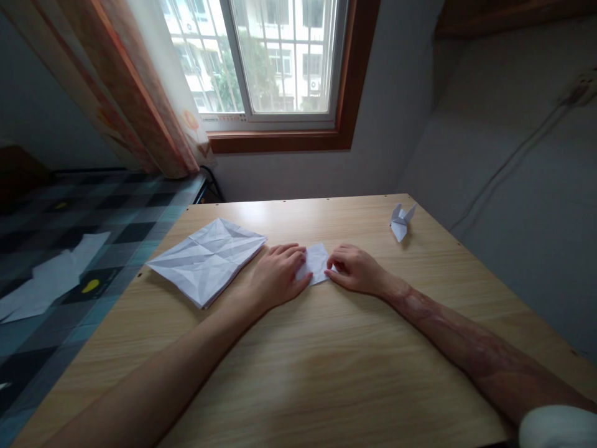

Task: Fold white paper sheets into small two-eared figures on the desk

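A small folded piece of white paper (318, 261) lies on the table between my two hands. My left hand (281, 274) rests palm down over its left side, fingers extended and the thumb reaching along the near edge. At the paper's right corner, my right hand (352, 267) has its thumb and curled fingers closed in a pinch on the edge. The fingers hide both sides of the sheet, so only its middle shows.
Left of my hands lies a stack of creased white paper (209, 255). A folded paper figure with two upright points (401, 221) stands at the far right of the wooden table (298, 373). Loose white sheets (56, 277) lie on the checked bed (140, 193). A window (284, 62) is ahead.
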Demonstrator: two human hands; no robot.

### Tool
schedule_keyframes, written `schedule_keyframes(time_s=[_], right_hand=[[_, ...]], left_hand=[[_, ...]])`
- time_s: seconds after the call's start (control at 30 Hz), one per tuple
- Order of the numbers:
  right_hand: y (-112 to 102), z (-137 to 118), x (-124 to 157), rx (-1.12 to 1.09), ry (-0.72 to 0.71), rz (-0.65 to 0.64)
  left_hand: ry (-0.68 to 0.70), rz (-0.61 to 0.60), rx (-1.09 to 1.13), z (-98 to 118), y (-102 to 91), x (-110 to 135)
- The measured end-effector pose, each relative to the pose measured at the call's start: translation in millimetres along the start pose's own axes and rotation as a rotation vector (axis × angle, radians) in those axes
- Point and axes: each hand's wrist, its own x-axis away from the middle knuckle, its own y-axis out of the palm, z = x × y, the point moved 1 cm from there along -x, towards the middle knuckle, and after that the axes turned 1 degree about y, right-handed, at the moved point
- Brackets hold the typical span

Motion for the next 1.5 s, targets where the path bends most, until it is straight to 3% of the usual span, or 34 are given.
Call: schedule_keyframes(time_s=[0.1,0.27,0.43,0.67,1.0,1.23,1.5], right_hand=[[1.7,2.8,0.9,0.003,0.017,0.047],[5.9,18.5,1.6,0.106,0.194,0.187],[7.2,22.3,0.7,0.113,0.217,0.176],[3.5,12.0,0.0,0.170,0.209,0.184],[7.1,15.5,2.0,0.238,0.266,0.220],[6.1,19.3,0.3,0.093,0.230,0.229],[8.0,24.9,0.6,-0.100,0.360,0.232]], left_hand=[[-0.021,0.013,-0.015,-3.3,1.4,-0.7],[0.054,-0.044,0.135,-6.7,5.0,0.3],[0.065,-0.003,0.108,-8.4,6.3,0.5],[0.137,-0.048,0.150,-12.8,11.3,0.6],[0.074,-0.062,0.074,-3.7,3.6,-2.0],[0.021,-0.018,0.035,0.2,0.6,-1.6],[-0.050,0.023,-0.030,-2.7,5.8,0.4]])
